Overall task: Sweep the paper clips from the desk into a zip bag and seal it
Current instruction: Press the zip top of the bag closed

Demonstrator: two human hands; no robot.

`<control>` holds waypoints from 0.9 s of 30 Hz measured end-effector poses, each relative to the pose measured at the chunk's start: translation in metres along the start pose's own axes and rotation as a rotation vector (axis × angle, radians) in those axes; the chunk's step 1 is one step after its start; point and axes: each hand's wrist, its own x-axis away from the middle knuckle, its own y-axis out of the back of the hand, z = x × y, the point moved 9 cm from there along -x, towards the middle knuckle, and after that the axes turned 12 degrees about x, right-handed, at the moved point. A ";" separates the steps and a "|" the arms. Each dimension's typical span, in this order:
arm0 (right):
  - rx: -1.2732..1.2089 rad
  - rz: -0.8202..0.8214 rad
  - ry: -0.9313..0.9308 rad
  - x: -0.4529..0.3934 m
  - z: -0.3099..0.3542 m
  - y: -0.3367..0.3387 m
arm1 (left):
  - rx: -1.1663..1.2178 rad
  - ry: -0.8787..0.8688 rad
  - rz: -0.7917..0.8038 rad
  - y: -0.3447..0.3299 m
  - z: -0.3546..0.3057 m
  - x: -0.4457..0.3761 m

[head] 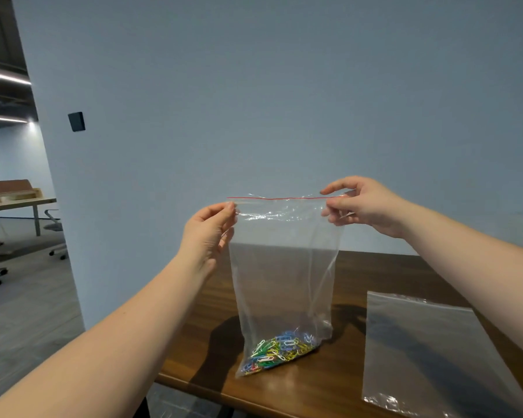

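Note:
A clear zip bag [284, 267] with a red line along its top edge hangs upright above the brown wooden desk [375, 276]. A heap of coloured paper clips [280, 349] fills its bottom corner, which touches the desk. My left hand [207, 233] pinches the bag's top left corner. My right hand [364, 205] pinches the top right corner at the zip strip. The strip is stretched straight between both hands. Whether the zip is pressed closed cannot be told.
A second clear zip bag [429, 354] lies flat on the desk at the right. A pale wall stands right behind the desk. The desk's near edge runs at lower left. To the far left are another table [21, 202] and office chairs.

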 end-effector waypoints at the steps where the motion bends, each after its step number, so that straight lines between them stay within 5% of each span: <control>1: 0.028 0.010 -0.019 -0.001 -0.001 -0.002 | -0.027 -0.017 -0.008 0.001 -0.001 0.000; 9: 0.562 -0.081 0.088 -0.008 0.035 -0.029 | -0.231 -0.069 0.036 -0.005 0.003 0.003; 14: 0.698 0.073 0.241 -0.005 0.071 -0.074 | -0.235 -0.107 0.091 -0.014 0.005 0.006; 27: 0.431 0.132 0.181 -0.016 0.062 -0.087 | -0.206 -0.115 0.134 -0.013 0.006 0.004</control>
